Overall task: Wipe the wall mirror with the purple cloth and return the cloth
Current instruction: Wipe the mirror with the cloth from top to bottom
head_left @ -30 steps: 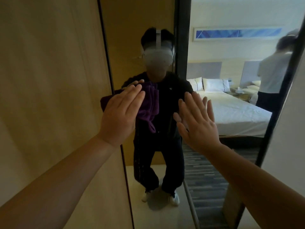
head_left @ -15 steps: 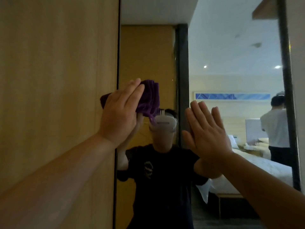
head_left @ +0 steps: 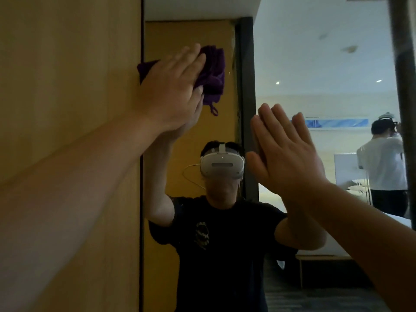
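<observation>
The wall mirror (head_left: 315, 52) is a tall glass panel with a thin dark frame, filling the middle and right of the view. My left hand (head_left: 171, 86) presses the bunched purple cloth (head_left: 212, 73) flat against the glass near the mirror's upper left edge. Part of the cloth is hidden under my palm, and a small loop hangs from its lower corner. My right hand (head_left: 286, 154) rests flat on the glass lower and to the right, fingers straight and together, holding nothing.
A light wooden wall panel (head_left: 67, 86) borders the mirror on the left. The mirror's dark right frame (head_left: 405, 109) runs down the far right. Reflected in the glass are myself, a bed and another person in a white shirt (head_left: 382, 167).
My left hand has slid the cloth upward on the glass, and my view has tilted up from the lower mirror to its upper part. My right hand stays flat on the glass.
</observation>
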The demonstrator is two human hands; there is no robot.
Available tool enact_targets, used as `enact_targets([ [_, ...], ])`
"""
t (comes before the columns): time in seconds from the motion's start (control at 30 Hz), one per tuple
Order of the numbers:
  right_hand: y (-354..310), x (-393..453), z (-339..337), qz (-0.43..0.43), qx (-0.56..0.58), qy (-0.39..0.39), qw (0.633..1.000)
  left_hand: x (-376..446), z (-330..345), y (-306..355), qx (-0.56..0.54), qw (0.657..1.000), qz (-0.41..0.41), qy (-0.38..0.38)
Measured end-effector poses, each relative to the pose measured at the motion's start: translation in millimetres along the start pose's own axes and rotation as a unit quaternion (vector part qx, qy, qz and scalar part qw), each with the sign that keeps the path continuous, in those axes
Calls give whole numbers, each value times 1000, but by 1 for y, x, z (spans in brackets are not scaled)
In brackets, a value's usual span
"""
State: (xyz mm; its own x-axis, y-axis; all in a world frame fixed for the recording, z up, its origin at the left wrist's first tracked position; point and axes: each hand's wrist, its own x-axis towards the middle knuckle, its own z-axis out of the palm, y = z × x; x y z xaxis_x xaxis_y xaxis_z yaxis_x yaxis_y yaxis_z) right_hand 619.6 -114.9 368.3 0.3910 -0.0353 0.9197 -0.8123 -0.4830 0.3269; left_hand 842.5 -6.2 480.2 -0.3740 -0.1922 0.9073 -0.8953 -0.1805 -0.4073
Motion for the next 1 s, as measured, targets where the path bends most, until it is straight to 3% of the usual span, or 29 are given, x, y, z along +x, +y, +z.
enact_targets([
  [0.2, 1, 1, -2, -3, 22, 11, 1000, -92, 3, 33, -10, 999, 41, -7],
  [0.43, -8, -8, -3, 19, 50, 9, 999, -270, 18, 102, -2, 992, 81, -98],
  [0.57, -10, -38, 1, 44, 47, 2, 998, -301, 15, 118, -15, 990, 76, -119],
  [0.67, -6, -47, 3, 77, 38, -6, 996, -281, 10, 110, -67, 992, 70, -82],
  [0.8, 2, -44, -2, 63, 62, -13, 996, -171, -5, 87, -145, 988, -29, 41],
  [0.9, 22, -45, -5, 19, 67, -17, 997, -47, -19, 67, -105, 989, -74, 77],
  [1.0, 27, -49, 1, 0, 53, 6, 999, 55, -17, 49, -42, 994, -86, 56],
])
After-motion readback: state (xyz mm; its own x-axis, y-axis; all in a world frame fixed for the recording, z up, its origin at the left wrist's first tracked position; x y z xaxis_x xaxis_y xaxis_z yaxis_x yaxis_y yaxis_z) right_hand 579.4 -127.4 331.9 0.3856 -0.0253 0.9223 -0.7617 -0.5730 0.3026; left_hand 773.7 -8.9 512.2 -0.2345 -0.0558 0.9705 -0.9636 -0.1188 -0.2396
